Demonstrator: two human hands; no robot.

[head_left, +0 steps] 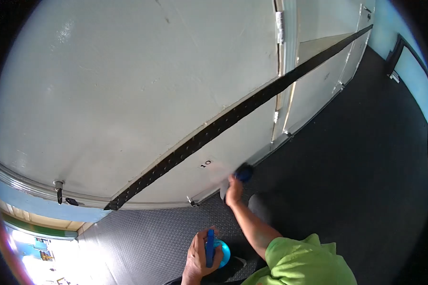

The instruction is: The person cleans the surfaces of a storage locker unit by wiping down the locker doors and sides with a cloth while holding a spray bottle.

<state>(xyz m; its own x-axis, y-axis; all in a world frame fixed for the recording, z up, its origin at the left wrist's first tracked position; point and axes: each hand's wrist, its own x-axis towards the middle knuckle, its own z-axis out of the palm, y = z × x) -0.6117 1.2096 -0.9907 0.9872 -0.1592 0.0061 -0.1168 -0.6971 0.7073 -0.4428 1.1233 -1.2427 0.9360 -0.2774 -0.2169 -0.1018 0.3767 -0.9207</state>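
My left hand (197, 259) is wrapped round what looks like a spray bottle (225, 254), seen from above, with a blue top and a light-blue round body. Further forward, my right hand (233, 192) grips a dark blue rounded object (244, 172) close to the bottom edge of a pale grey door panel (195, 178). Motion blurs that object, so its kind is unclear. A greyish patch shows beneath the right hand, partly covered by it. The number 10 is marked on the panel to the left of this hand.
A black studded strip (214, 128) runs diagonally across the grey panels. Small latches (192, 202) sit along their lower edge. Dark textured flooring (142, 237) lies below, with a bright opening (57, 261) at lower left. A black-framed panel (411, 66) stands at far right.
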